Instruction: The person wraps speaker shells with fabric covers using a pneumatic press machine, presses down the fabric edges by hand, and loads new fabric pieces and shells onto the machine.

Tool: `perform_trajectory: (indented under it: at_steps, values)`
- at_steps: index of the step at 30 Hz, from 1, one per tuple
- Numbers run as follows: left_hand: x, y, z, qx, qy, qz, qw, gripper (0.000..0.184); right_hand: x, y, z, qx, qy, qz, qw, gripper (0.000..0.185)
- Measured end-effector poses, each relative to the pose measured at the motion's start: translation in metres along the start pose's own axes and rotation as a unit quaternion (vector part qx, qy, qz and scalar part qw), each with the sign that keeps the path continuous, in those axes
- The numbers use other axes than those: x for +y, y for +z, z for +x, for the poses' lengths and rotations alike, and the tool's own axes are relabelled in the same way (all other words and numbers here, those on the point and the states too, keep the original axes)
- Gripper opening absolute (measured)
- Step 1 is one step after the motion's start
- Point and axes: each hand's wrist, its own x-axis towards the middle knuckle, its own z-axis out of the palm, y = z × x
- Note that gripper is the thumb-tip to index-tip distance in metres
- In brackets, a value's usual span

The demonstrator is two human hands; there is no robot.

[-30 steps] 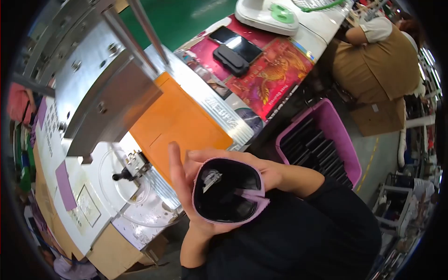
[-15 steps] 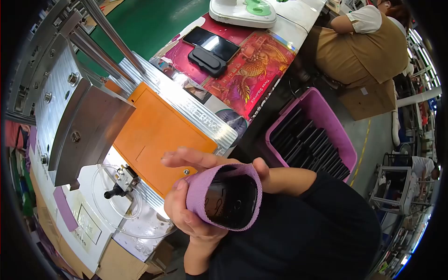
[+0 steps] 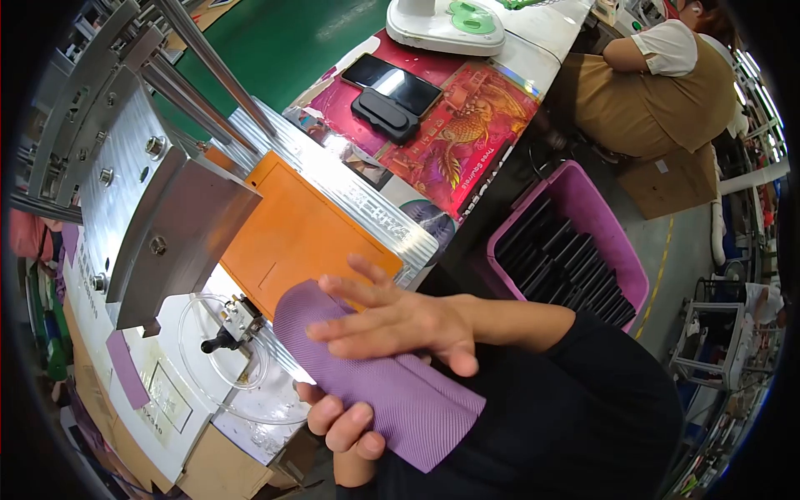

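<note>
My left hand (image 3: 346,425) grips a purple ribbed case (image 3: 417,408) from below, its fingertips curled over the lower edge. The case is held tilted, with its long curved outer side facing up and a seam-like fold along it. Its inside is hidden. Across the upper part of the case lies my right hand (image 3: 400,321), fingers spread and thumb stretched out, resting on or just above the surface.
A metal press (image 3: 158,242) stands left of an orange plate (image 3: 308,225). Near them is a small valve with clear tubing (image 3: 237,321). A phone (image 3: 392,83) and black case (image 3: 385,117) lie behind. A pink bin (image 3: 571,187) holds black strips. A seated person (image 3: 650,100) is beyond.
The purple case has turned, so its dark open end no longer shows and its outer side faces up. My right hand has moved from behind it to across its top.
</note>
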Motion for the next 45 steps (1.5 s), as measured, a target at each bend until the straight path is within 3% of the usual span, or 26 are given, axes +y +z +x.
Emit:
perform_trajectory:
  at_steps: [1, 3, 6, 8, 10, 13, 16, 17, 20, 22, 24, 25, 27, 30, 32, 34, 36, 40, 44, 45]
  values:
    - [0.0, 0.001, 0.0, 0.015, 0.005, -0.003, 1.0, 0.081, 0.01, -0.003, -0.001, -0.014, 0.01, -0.029, 0.999, 0.105]
    - [0.009, -0.005, -0.005, 0.019, -0.04, -0.019, 0.999, 0.084, 0.015, -0.008, 0.002, -0.022, 0.046, -0.056, 0.997, 0.1]
    - [0.01, -0.012, -0.012, 0.019, -0.087, -0.068, 0.994, 0.093, -0.001, -0.001, 0.004, -0.03, -0.068, -0.105, 0.992, 0.101]
    - [0.021, -0.019, -0.022, 0.092, -0.183, -0.265, 0.942, 0.084, -0.022, 0.01, 0.01, -0.05, -0.182, -0.116, 0.975, 0.095]
    - [0.018, -0.016, -0.01, 0.097, -0.173, -0.229, 0.953, 0.087, -0.017, 0.011, 0.013, -0.048, -0.206, -0.154, 0.965, 0.093]
    - [0.02, -0.011, 0.004, 0.11, -0.168, -0.182, 0.963, 0.093, 0.004, -0.008, 0.016, -0.062, -0.1, -0.203, 0.972, 0.094]
    - [0.021, -0.022, 0.006, 0.04, -0.178, -0.077, 0.98, 0.068, 0.009, -0.015, 0.016, -0.026, -0.022, -0.206, 0.978, 0.094]
    - [0.02, -0.019, 0.006, 0.07, -0.2, -0.104, 0.972, 0.068, 0.001, -0.011, 0.016, -0.012, -0.02, -0.188, 0.982, 0.091]
    - [0.024, -0.002, -0.002, 0.159, -0.259, -0.179, 0.936, 0.075, -0.009, 0.001, 0.011, -0.003, -0.129, -0.217, 0.968, 0.087]
    - [0.031, -0.01, -0.016, 0.312, -0.356, -0.35, 0.808, 0.079, -0.01, 0.004, 0.008, 0.038, -0.124, -0.228, 0.965, 0.08]
    - [0.018, -0.013, -0.016, 0.219, -0.319, -0.345, 0.855, 0.082, -0.013, 0.0, 0.004, 0.068, -0.075, -0.25, 0.963, 0.075]
    - [0.011, -0.014, -0.012, 0.172, -0.299, -0.342, 0.874, 0.084, -0.018, -0.002, 0.008, 0.118, -0.046, -0.282, 0.951, 0.057]
    - [-0.003, -0.013, -0.003, 0.077, -0.254, -0.331, 0.905, 0.089, -0.028, -0.016, 0.013, 0.117, 0.002, -0.305, 0.945, 0.044]
    - [0.001, -0.014, 0.007, 0.066, -0.332, -0.394, 0.854, 0.093, -0.028, -0.035, 0.025, 0.155, 0.043, -0.289, 0.944, 0.026]
    - [-0.002, -0.012, 0.012, 0.118, -0.413, -0.492, 0.757, 0.091, -0.026, -0.045, 0.017, 0.142, 0.093, -0.228, 0.959, 0.025]
    - [-0.002, -0.011, 0.019, 0.165, -0.499, -0.479, 0.703, 0.085, -0.024, -0.047, 0.013, 0.108, 0.067, -0.219, 0.967, 0.026]
    - [-0.006, -0.011, 0.026, 0.214, -0.536, -0.566, 0.588, 0.089, -0.027, -0.044, 0.014, 0.069, 0.041, -0.225, 0.971, 0.028]
    - [-0.015, -0.007, 0.018, 0.185, -0.551, -0.614, 0.533, 0.08, -0.035, -0.028, 0.024, 0.049, 0.068, -0.231, 0.969, 0.027]
    - [-0.011, -0.003, 0.024, 0.167, -0.581, -0.617, 0.504, 0.068, -0.033, -0.016, 0.042, 0.047, 0.043, -0.224, 0.973, 0.046]
    - [-0.009, -0.005, 0.026, 0.174, -0.605, -0.599, 0.495, 0.068, -0.035, -0.017, 0.043, 0.0, 0.021, -0.231, 0.973, 0.054]
